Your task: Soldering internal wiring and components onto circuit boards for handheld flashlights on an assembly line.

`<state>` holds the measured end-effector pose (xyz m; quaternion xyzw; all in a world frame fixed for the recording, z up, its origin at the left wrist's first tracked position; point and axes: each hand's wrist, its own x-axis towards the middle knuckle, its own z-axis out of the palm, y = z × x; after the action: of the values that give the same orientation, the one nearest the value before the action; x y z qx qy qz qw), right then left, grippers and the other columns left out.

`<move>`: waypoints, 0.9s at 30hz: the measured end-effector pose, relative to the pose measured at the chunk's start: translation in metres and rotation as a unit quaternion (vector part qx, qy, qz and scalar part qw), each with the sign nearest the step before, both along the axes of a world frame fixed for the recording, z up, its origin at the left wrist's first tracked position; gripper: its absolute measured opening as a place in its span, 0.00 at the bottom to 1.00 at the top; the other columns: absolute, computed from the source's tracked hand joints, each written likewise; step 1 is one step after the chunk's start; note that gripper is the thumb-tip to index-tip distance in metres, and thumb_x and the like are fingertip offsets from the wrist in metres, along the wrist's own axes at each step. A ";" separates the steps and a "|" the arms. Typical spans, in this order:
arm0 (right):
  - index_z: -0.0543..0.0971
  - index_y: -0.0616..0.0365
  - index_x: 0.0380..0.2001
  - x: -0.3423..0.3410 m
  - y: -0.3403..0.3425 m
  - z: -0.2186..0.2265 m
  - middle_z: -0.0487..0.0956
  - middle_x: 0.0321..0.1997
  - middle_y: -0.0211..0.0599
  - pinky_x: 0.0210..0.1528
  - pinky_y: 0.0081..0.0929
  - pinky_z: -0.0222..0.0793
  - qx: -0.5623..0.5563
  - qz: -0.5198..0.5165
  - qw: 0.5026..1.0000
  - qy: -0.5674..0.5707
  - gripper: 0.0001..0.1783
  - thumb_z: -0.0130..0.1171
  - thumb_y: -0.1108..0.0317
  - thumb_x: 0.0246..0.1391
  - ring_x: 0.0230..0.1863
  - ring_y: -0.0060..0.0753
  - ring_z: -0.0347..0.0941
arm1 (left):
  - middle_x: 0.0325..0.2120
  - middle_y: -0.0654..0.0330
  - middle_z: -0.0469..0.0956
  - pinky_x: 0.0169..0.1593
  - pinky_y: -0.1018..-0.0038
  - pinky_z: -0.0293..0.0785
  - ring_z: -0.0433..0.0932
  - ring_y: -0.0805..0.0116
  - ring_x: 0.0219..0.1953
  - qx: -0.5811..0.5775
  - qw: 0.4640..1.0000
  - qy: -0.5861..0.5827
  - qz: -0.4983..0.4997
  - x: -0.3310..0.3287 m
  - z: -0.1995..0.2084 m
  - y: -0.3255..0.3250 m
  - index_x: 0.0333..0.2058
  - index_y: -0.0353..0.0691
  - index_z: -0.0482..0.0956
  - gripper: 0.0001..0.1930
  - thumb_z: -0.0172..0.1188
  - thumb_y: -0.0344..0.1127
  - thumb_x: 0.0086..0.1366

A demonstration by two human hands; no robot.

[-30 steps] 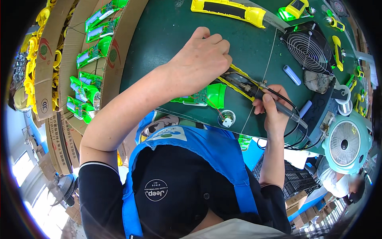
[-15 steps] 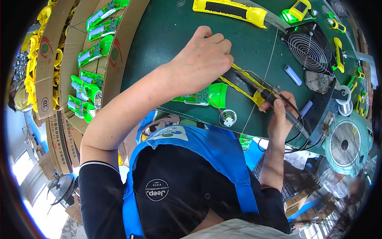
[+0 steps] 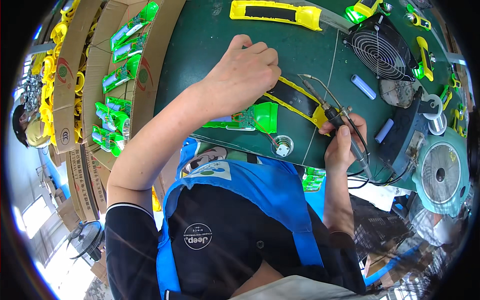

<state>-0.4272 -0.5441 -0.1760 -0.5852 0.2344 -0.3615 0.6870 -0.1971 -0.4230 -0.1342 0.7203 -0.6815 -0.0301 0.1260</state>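
Observation:
My right hand (image 3: pixel 345 142) is closed around the dark handle of a soldering iron (image 3: pixel 342 125), which has a thin metal tube alongside. The iron's tip points up and left, a short gap from my left hand (image 3: pixel 250 67). That hand is curled shut above the table; whatever its fingers pinch is hidden. Beneath the iron and beside the left hand lies a yellow casing half (image 3: pixel 295 100) with a black inner strip. Nearer me, partly under my left forearm, sits a green casing (image 3: pixel 267 117) with a circuit board. Red wires link it to a round lamp head (image 3: pixel 283 146).
Another yellow casing half (image 3: pixel 275 14) lies at the far side. Right of centre are a loose battery (image 3: pixel 363 87), a second one (image 3: pixel 384 130), a black fan (image 3: pixel 380 47) and a solder spool (image 3: pixel 437 124). A carton (image 3: pixel 162 50) of green assemblies stands left.
The soldering iron has swung its tip away from my left hand, so a gap now shows between them. The whole view has shifted slightly; the left hand keeps its curled pose.

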 end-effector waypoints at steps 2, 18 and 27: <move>0.68 0.66 0.39 0.001 0.000 0.001 0.77 0.30 0.46 0.33 0.28 0.76 -0.004 0.001 1.000 0.003 0.16 0.58 0.65 0.55 0.27 0.32 0.77 | 0.31 0.64 0.71 0.52 0.67 0.59 0.70 0.68 0.39 0.005 1.000 0.007 0.000 0.000 0.001 -0.001 0.23 0.42 0.75 0.02 0.59 0.29 0.53; 0.68 0.66 0.41 0.000 0.000 0.000 0.77 0.30 0.47 0.33 0.26 0.75 0.006 -0.011 1.000 -0.003 0.16 0.58 0.66 0.55 0.27 0.31 0.76 | 0.26 0.58 0.72 0.39 0.70 0.67 0.71 0.59 0.33 -0.041 0.962 0.219 0.156 -0.006 0.037 0.045 0.31 0.36 0.77 0.08 0.63 0.31 0.53; 0.67 0.61 0.47 0.018 -0.013 -0.001 0.75 0.45 0.47 0.52 0.31 0.67 -0.155 -0.134 0.979 -0.002 0.14 0.50 0.64 0.62 0.44 0.36 0.76 | 0.36 0.64 0.73 0.47 0.67 0.62 0.70 0.63 0.43 -0.183 0.983 0.008 0.025 -0.055 0.009 0.050 0.30 0.45 0.77 0.11 0.61 0.30 0.44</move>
<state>-0.4089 -0.5573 -0.1767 -0.6474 0.2503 -0.4832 0.5336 -0.2520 -0.3726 -0.1249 0.7015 -0.6562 0.0926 0.2621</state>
